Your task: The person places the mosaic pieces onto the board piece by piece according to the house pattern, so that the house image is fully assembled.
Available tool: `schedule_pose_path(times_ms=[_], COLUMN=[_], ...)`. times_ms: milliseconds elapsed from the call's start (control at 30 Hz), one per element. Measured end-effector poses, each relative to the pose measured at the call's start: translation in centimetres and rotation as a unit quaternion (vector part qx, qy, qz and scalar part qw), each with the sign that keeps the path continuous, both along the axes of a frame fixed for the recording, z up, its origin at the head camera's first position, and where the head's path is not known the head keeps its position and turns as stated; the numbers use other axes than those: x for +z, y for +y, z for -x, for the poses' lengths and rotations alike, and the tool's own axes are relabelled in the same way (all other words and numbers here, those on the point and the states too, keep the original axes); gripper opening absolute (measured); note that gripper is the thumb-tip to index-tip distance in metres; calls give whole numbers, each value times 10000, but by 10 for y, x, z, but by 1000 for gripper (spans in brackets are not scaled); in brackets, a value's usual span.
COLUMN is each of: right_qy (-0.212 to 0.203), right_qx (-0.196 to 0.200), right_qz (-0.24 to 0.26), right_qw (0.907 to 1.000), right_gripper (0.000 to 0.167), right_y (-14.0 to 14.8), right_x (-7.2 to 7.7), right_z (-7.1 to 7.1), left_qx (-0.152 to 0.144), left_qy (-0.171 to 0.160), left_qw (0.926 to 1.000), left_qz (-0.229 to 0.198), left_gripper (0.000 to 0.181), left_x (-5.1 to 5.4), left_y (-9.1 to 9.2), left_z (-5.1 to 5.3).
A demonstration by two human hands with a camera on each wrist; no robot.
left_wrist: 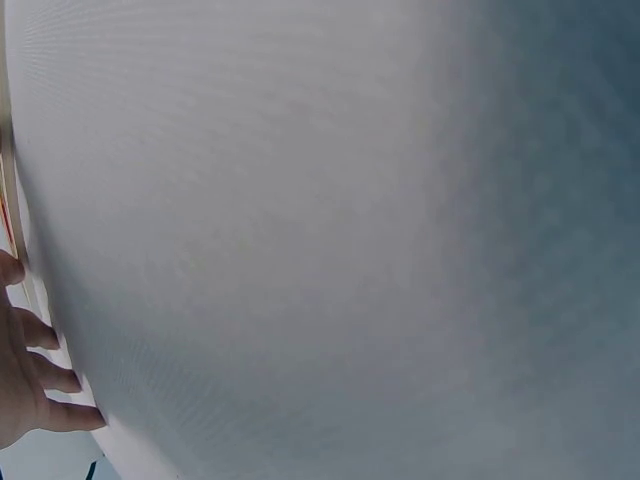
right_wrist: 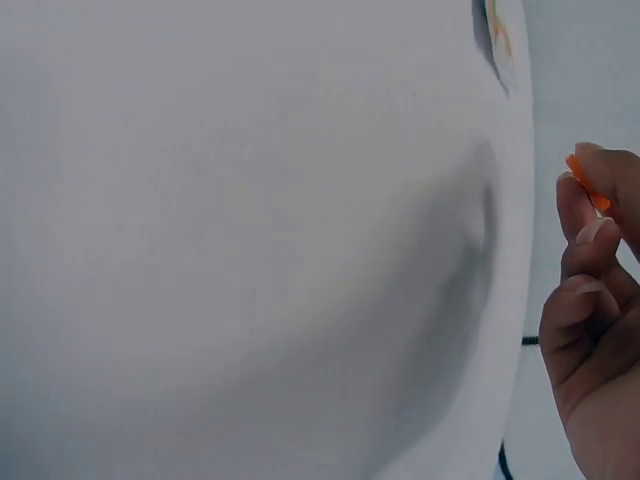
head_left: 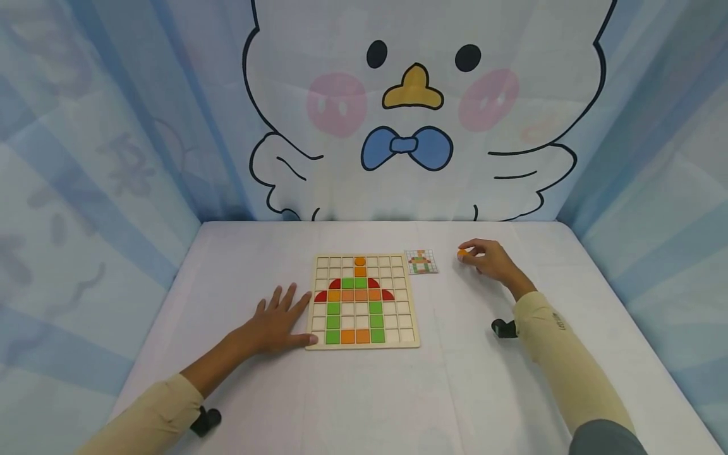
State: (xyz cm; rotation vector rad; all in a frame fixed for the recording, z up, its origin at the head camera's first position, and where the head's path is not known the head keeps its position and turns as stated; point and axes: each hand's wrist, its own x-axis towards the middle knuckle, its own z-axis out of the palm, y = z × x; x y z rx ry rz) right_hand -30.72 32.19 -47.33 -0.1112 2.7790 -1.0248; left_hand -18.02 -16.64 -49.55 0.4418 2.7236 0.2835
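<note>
A wooden grid board (head_left: 364, 348) lies on the table, holding several orange, green and red pieces in a figure, with an orange round piece (head_left: 360, 261) at the top. My left hand (head_left: 279, 325) rests with spread, straight fingers at the board's left edge, the thumb on its lower left corner. To the right of the board, my right hand (head_left: 490, 260) pinches a small orange piece (right_wrist: 590, 184) between thumb and finger above the table. Fingers partly cover that piece, so its full shape is hard to tell. The left wrist view shows only part of the left hand (left_wrist: 25, 370).
A small pattern card (head_left: 421, 261) with a coloured figure on a grid lies beside the board's upper right corner. White cloth covers the table (head_left: 364, 404). Printed curtains (head_left: 409, 189) stand behind it and along both sides.
</note>
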Motion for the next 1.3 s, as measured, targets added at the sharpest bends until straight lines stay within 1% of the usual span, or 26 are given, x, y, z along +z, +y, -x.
schedule_pose_path(times_ms=[133, 300, 433, 600, 733, 900, 1067, 1200, 1300], right_qy=[15, -140, -253, -365, -347, -333, -295, -131, -22], right_qx=[89, 187, 485, 878, 1087, 1195, 1355, 1538, 1596], right_qz=[351, 659, 805, 908, 876, 815, 518, 278, 172], right_qw=[9993, 9976, 9953, 9913, 9896, 9889, 9890, 9876, 9870], right_gripper=[36, 35, 37, 33, 31, 27, 28, 29, 28], right_y=[-23, -53, -73, -98, -118, -142, -159, -168, -173], right_x=[6, 12, 11, 8, 4, -1, -9, -12, -13], right_z=[0, 1, 4, 6, 8, 12, 18, 19, 19], left_qx=[-6, -23, -33, -18, -30, -19, -32, -45, -57], left_qy=[-8, 8, 13, 9, 8, 16, 20, 30, 71], left_qw=[10000, 10000, 10000, 10000, 10000, 10000, 9999, 9999, 9999], left_qz=[-18, -8, -22, -49, -36, -37, -112, -123, -120], left_gripper=[106, 106, 106, 105, 105, 105, 104, 104, 103], left_x=[1, -3, -2, -1, -1, -1, -1, -2, -2], left_y=[0, 0, 0, 0, 0, 0, -1, 0, -1], left_z=[0, 1, 2, 2, 2, 2, 1, 1, 1])
